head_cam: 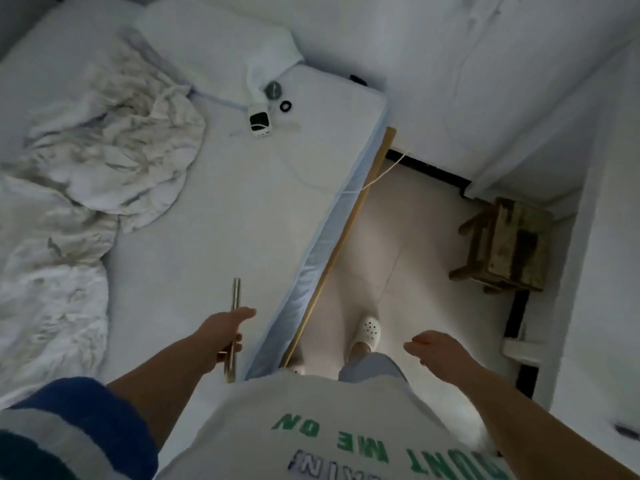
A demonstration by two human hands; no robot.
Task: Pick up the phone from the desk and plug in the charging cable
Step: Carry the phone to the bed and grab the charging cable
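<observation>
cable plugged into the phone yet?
No: the left hand holds the phone edge-on with nothing attached, and the white cable still trails off the mattress edge far ahead.

The white shirt (311, 427) at the bottom centre of the frame bears green lettering, inverted to the camera: "ME ON"; the remaining letters are cut off.

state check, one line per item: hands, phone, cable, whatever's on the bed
left hand: closed around the phone, over the bed's edge
phone: held edge-on, no cable in it
right hand: empty, fingers loose, over the floor
charging cable: unplugged from the phone, draped off the mattress toward the wall
power bank: lying flat on the mattress
blanket: crumpled in a heap
</observation>
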